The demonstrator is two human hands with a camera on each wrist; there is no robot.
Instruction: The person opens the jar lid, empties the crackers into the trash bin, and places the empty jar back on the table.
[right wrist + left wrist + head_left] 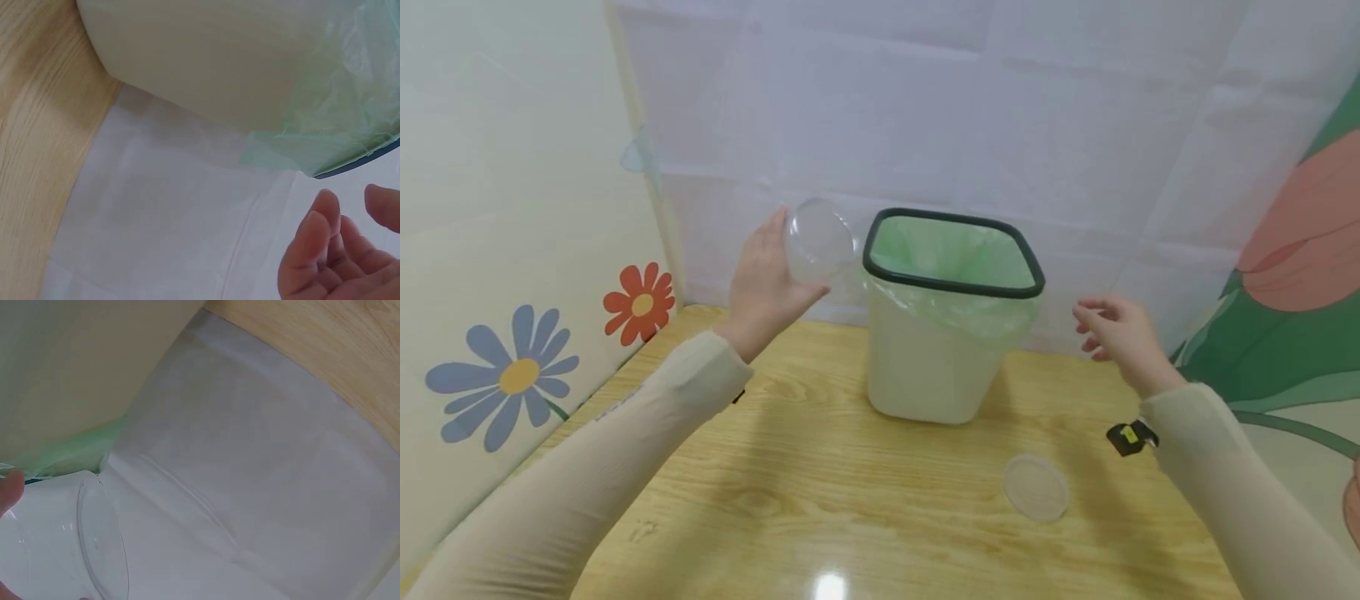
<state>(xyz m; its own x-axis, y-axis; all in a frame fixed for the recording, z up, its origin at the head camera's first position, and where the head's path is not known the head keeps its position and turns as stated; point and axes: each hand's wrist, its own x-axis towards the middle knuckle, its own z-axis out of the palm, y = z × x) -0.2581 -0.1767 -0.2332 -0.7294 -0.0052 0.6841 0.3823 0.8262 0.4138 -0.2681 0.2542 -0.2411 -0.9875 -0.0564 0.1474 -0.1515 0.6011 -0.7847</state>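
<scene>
My left hand (769, 279) holds a clear plastic container (822, 238) in the air, just left of the trash bin's rim. In the left wrist view the container (69, 540) is tilted, with a thumb and fingertips at its side. The white trash bin (925, 367) stands upright, its green liner bag (955, 250) folded over under a dark rim (955, 287). To the right of the bin hovers my right hand (1116, 333), its fingers loosely bent and holding nothing. A round clear lid (1035, 487) lies flat on the table, in front of the bin and to its right.
The wood-grain table (820, 467) meets a white cloth backdrop (880, 108) behind the bin. Flower-printed panels (520, 375) border the left and right sides. A black wrist device (1131, 437) sits under the right sleeve.
</scene>
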